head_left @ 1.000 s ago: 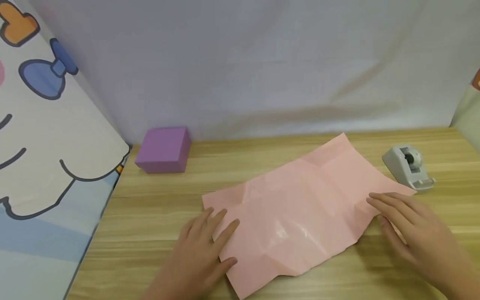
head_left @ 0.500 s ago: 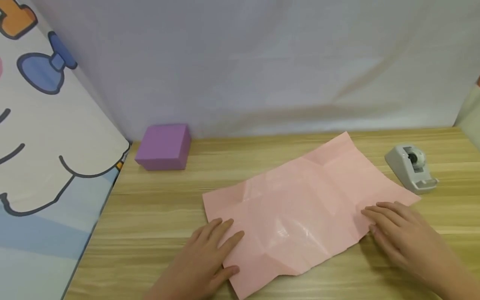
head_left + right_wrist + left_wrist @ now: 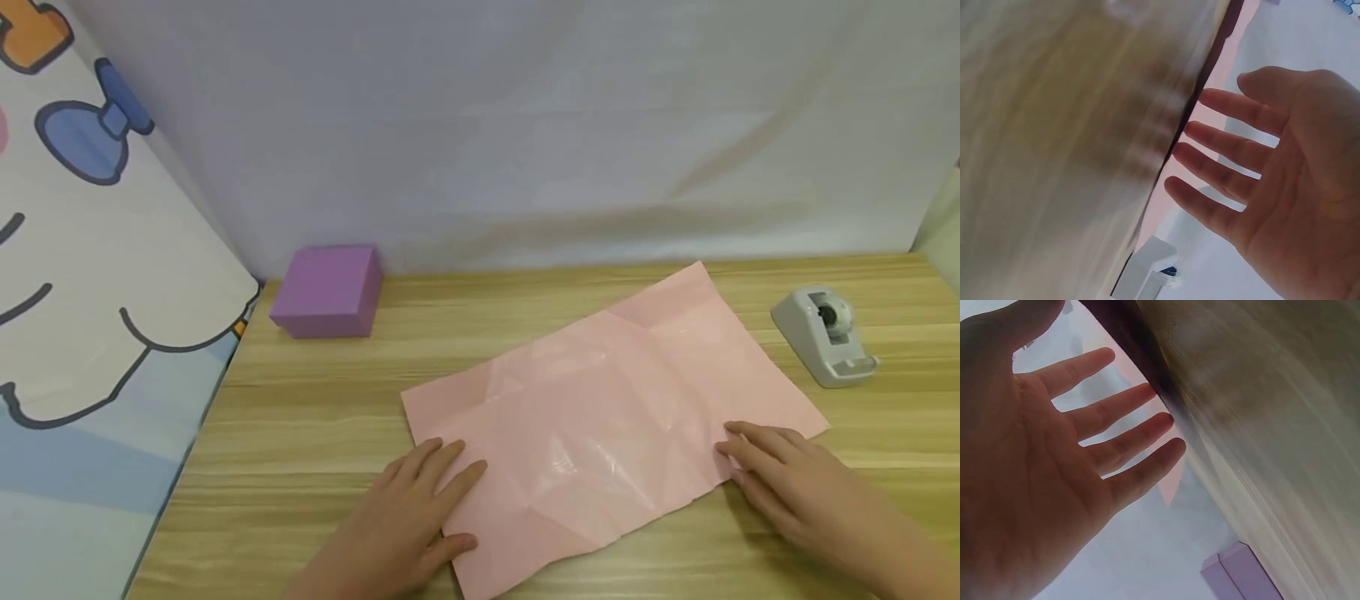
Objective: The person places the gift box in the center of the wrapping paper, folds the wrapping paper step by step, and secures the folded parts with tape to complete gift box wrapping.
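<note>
Arrangement of the sheet and the two hands on the counter, seen from the head and from both wrists. We observed a creased sheet of pink paper lying slantwise on the wood-grained counter, between the left hand and the right hand. Its far right corner reached almost to the back of the counter, while its near left corner met the lower border of the head view. At the left short edge we saw the left hand, palm down, its fingers extended and spread wide, with the fingertips over the margin of the sheet. Near the right end we saw the right hand, its fingers extended and lying closer together in the head view, with the fingertips over the near long edge and the thumb beside that edge. Both wrist views showed us straight, separated fingers at the paper's border, neither set curled round it. We noted a grey tape dispenser beyond the right hand, just beside the paper's right side and apart from it, and a purple box at the back left, well apart from the sheet. Behind the counter we saw a pale cloth.
</note>
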A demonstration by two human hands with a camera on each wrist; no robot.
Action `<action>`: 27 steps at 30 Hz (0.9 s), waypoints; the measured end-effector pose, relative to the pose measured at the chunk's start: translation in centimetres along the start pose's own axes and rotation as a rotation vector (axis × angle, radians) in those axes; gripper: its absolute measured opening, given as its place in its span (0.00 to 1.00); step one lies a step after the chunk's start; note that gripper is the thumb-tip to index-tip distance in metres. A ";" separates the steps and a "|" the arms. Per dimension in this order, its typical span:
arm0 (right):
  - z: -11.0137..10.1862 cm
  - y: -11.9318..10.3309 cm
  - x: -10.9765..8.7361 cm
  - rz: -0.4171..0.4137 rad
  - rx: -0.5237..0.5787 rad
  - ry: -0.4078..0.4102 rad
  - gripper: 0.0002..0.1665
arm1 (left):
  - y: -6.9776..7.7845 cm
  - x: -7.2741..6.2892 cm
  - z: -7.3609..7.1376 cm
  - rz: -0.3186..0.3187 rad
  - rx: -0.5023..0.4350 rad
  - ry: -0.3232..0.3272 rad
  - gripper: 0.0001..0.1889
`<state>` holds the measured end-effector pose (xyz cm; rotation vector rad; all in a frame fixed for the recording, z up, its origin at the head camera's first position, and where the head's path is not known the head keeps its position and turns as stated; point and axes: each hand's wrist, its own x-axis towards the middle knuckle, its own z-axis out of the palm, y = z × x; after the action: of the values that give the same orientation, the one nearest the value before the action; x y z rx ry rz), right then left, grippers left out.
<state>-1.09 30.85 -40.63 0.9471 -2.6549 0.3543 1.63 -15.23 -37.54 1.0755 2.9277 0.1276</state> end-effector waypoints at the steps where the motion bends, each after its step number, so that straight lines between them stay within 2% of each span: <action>1: 0.0 -0.1 0.0 -0.001 0.000 -0.009 0.18 | 0.0 0.0 0.0 0.000 -0.001 -0.004 0.37; 5: -0.3 -0.9 0.1 -0.026 -0.012 -0.036 0.15 | 0.1 0.2 -0.2 -0.014 -0.003 -0.031 0.37; 11: -0.3 -2.3 0.5 -0.109 0.029 -0.004 0.26 | 0.4 0.4 -0.5 -0.048 -0.057 -0.080 0.39; 18: 0.0 -3.9 0.5 -0.175 0.080 -0.024 0.23 | 0.7 0.7 -0.2 -0.106 -0.118 -0.130 0.46; 24: 0.4 -5.4 1.3 -0.130 -0.004 -0.068 0.31 | 0.7 0.7 0.2 -0.140 -0.180 -0.178 0.58; 27: 0.5 -6.5 2.2 -0.075 -0.065 -0.144 0.24 | 0.7 0.6 0.4 -0.141 -0.185 -0.186 0.60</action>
<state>1.37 24.57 -39.49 1.0857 -2.7313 0.1873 1.69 -14.26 -37.87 0.8066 2.7492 0.2730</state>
